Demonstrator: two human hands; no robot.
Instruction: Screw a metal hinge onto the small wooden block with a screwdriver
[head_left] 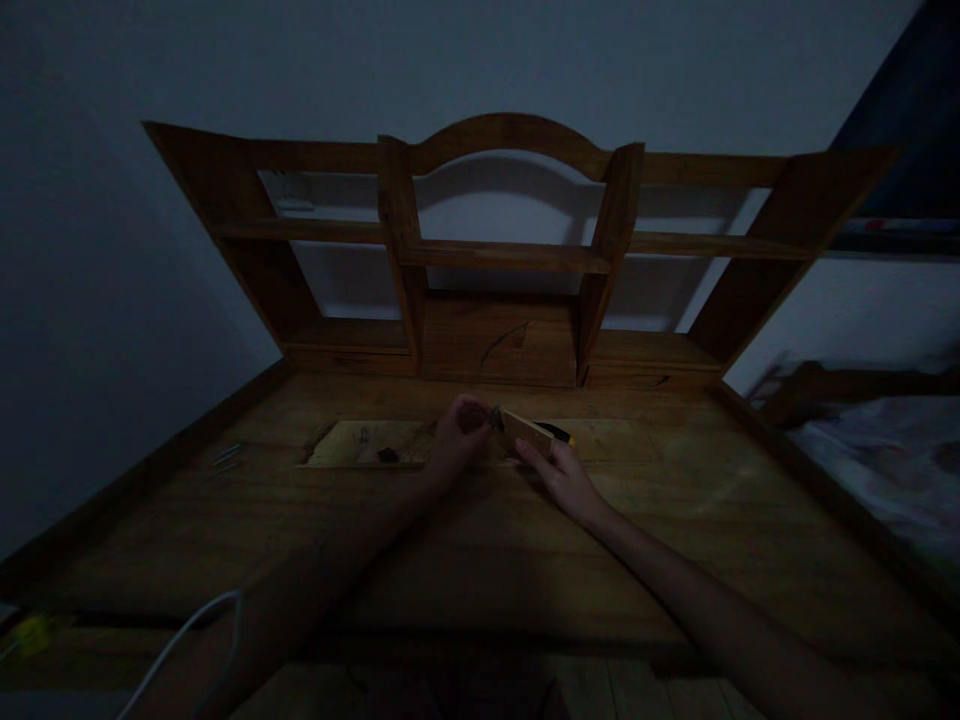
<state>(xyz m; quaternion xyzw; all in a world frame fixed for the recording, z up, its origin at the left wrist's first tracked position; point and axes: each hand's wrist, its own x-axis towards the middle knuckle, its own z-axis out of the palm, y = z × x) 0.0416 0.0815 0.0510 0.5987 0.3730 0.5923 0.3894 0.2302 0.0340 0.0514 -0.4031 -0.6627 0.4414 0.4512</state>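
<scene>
My two hands meet over the middle of a wooden desk [675, 520] in dim light. My right hand [564, 478] holds a small flat tan piece [523, 431], like a thin wooden block, tilted up to the left; a dark pen-like thing with a yellow tip [556, 433] lies along its far side. My left hand [459, 437] is curled, its fingertips pinching at the left end of that piece, where a small metal part [496, 416] shows. What the left fingers grip is too small to name.
A wooden hutch [501, 250] with shelves and an arched top stands at the desk's back. A lighter recessed panel [367, 443] lies left of my hands. Metal clips [226, 457] sit at the left, a white cable [187, 635] at the near left, a bed [877, 460] at the right.
</scene>
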